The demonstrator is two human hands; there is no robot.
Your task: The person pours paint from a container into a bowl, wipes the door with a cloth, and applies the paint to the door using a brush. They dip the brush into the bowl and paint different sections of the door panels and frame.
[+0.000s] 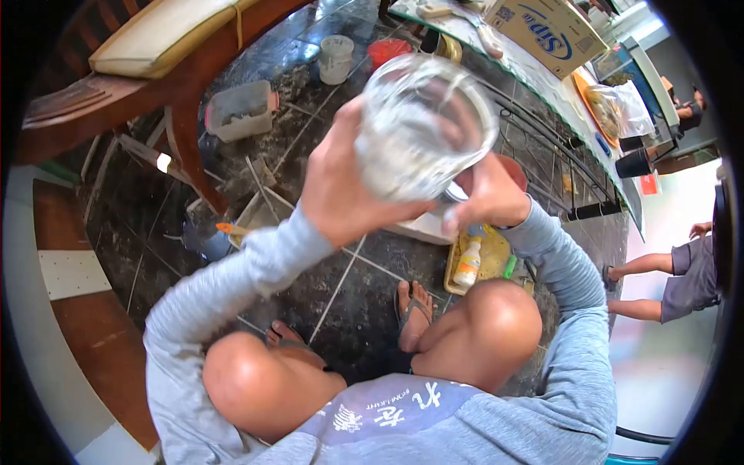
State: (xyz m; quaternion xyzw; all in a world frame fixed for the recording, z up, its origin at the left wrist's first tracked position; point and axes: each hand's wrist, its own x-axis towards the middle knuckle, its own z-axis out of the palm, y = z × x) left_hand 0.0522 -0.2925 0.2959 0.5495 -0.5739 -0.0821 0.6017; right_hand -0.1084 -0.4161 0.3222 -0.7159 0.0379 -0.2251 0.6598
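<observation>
A clear, round container (pixel 422 167), smeared with white and blurred by motion, is raised in front of me. Its wide rim faces up toward my head. My left hand (pixel 333 182) is wrapped round its left side and underside. On the lower right, my right hand (pixel 492 198) is closed against the container, and some fingers show blurred through its wall. Beneath the hands stands a pale tray (pixel 422 226), partly hidden. A yellow tray (pixel 496 256) near my right knee holds a white bottle (pixel 468 262) and a green item (pixel 510 266).
A clear plastic box (pixel 240 110), a whitish tub (pixel 335 60) and a red container (pixel 389 53) stand on the dark tiled floor. An orange-tipped brush (pixel 232 229) lies at left. A wooden chair (pixel 186 116) and a glass-topped table (pixel 535 93) flank me. Another person (pixel 682 271) stands at right.
</observation>
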